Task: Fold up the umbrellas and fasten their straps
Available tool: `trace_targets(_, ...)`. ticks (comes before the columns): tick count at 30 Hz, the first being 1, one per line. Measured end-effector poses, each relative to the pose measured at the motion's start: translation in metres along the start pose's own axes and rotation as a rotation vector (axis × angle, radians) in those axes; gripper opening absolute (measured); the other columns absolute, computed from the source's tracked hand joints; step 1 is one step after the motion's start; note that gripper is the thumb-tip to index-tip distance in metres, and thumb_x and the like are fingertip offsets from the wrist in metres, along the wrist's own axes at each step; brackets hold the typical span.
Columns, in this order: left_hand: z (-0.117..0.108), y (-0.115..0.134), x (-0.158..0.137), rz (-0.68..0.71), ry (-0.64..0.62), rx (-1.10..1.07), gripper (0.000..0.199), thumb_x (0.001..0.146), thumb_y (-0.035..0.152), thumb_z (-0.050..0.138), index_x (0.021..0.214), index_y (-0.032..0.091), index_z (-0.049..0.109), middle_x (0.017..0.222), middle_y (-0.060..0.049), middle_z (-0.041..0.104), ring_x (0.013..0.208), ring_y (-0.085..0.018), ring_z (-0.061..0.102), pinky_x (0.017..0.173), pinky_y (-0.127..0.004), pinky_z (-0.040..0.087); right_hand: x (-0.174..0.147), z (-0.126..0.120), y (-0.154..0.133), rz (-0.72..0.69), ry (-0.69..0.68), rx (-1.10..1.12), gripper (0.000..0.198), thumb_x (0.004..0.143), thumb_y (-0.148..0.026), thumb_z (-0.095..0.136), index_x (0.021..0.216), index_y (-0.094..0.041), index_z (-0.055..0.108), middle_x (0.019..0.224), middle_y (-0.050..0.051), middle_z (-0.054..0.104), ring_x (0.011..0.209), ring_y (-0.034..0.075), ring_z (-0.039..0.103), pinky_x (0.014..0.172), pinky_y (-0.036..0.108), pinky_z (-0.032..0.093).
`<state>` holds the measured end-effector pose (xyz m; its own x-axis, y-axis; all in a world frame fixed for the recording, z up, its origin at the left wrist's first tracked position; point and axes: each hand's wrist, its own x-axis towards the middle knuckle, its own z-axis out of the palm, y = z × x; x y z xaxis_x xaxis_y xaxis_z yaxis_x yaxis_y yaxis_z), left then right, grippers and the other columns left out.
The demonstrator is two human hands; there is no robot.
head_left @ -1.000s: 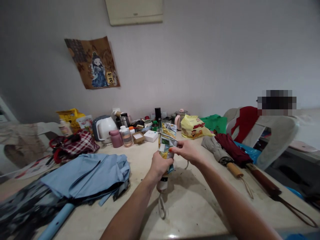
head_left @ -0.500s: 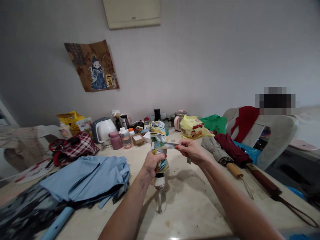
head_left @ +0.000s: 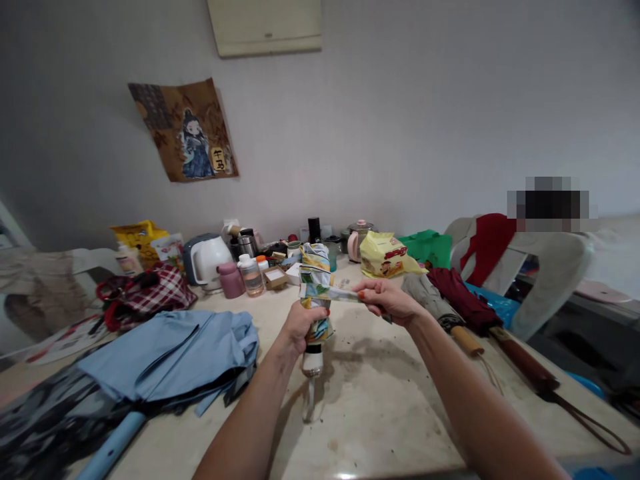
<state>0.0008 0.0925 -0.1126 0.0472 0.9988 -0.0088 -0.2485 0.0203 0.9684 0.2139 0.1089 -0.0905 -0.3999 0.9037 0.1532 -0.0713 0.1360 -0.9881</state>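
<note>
My left hand (head_left: 302, 325) is wrapped around a folded umbrella (head_left: 316, 275) with a white, yellow and blue pattern. Its white handle (head_left: 313, 363) points toward me, and a pale wrist strap (head_left: 311, 399) hangs from the end. My right hand (head_left: 387, 300) pinches the umbrella's fastening strap (head_left: 336, 293), which is stretched out to the right from the rolled canopy. To the left lies a loosely folded light blue umbrella (head_left: 170, 357) over a dark camouflage-patterned one (head_left: 45, 410).
On the right lie a grey umbrella (head_left: 430, 300) with a wooden handle and a maroon umbrella (head_left: 463, 297). A yellow snack bag (head_left: 385, 255), a white kettle (head_left: 211, 260), bottles and jars line the back. A person in red (head_left: 485, 243) is beyond a chair at right.
The patterned umbrella and my left hand have shifted slightly left. My right hand has drawn the strap a little farther out, so more of it shows.
</note>
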Motion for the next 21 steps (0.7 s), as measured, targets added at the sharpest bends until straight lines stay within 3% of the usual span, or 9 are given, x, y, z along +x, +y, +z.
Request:
trace_targets(3, -0.0009, -0.0015, 0.0014, 0.01, 0.002, 0.018, 0.029, 0.039, 0.017, 0.07, 0.066, 0.012, 0.061, 0.054, 0.002, 0.058, 0.047, -0.009, 0.047, 0.048, -0.023, 0.037, -0.0022, -0.002, -0.0005, 0.048, -0.06, -0.15, 0.042, 0.063, -0.041, 0.078, 0.092, -0.011, 0.071, 0.051, -0.007, 0.047, 0.037, 0.002, 0.033, 0.038, 0.018, 0.013)
trace_targets(7, -0.0014, -0.0045, 0.0031, 0.029, 0.013, 0.044, 0.026, 0.04, 0.015, 0.07, 0.065, 0.012, 0.062, 0.055, 0.002, 0.059, 0.048, -0.009, 0.048, 0.049, -0.023, 0.038, -0.0019, -0.005, 0.0019, 0.029, -0.122, -0.171, 0.045, 0.074, -0.055, 0.068, 0.08, -0.01, 0.07, 0.041, -0.01, 0.033, 0.035, 0.003, 0.02, 0.037, 0.02, 0.006)
trace_targets(10, -0.0027, -0.0053, 0.0046, 0.043, 0.026, 0.057, 0.027, 0.041, 0.015, 0.07, 0.068, 0.012, 0.064, 0.057, 0.002, 0.061, 0.05, -0.01, 0.049, 0.051, -0.024, 0.039, -0.0012, -0.005, 0.0016, -0.021, -0.047, -0.056, 0.042, 0.069, -0.054, 0.074, 0.07, -0.013, 0.061, 0.042, -0.009, 0.037, 0.037, 0.003, 0.023, 0.039, 0.02, 0.008)
trace_targets(14, -0.0049, -0.0045, 0.0069, 0.054, 0.043, 0.061, 0.028, 0.042, 0.014, 0.07, 0.069, 0.011, 0.065, 0.059, 0.002, 0.063, 0.052, -0.011, 0.051, 0.053, -0.024, 0.04, -0.003, -0.0003, -0.0035, -0.091, 0.034, 0.011, 0.041, 0.059, -0.04, 0.084, 0.07, -0.016, 0.054, 0.054, -0.003, 0.055, 0.048, 0.006, 0.041, 0.045, 0.019, 0.024)
trace_targets(17, -0.006, -0.0042, 0.0082, 0.057, 0.053, 0.057, 0.027, 0.042, 0.015, 0.069, 0.069, 0.011, 0.066, 0.06, 0.001, 0.063, 0.054, -0.011, 0.052, 0.054, -0.024, 0.041, -0.0044, 0.0036, -0.0069, -0.106, 0.115, 0.052, 0.045, 0.051, -0.031, 0.088, 0.068, -0.017, 0.05, 0.058, -0.006, 0.05, 0.049, 0.004, 0.036, 0.045, 0.019, 0.022)
trace_targets(21, -0.0063, -0.0039, 0.0082, 0.052, 0.056, 0.045, 0.028, 0.041, 0.014, 0.07, 0.068, 0.012, 0.066, 0.06, 0.002, 0.063, 0.054, -0.011, 0.052, 0.055, -0.024, 0.041, -0.0034, 0.0029, -0.0077, -0.065, 0.199, 0.008, 0.044, 0.052, -0.043, 0.086, 0.068, -0.015, 0.058, 0.056, -0.006, 0.046, 0.048, 0.005, 0.031, 0.045, 0.021, 0.016)
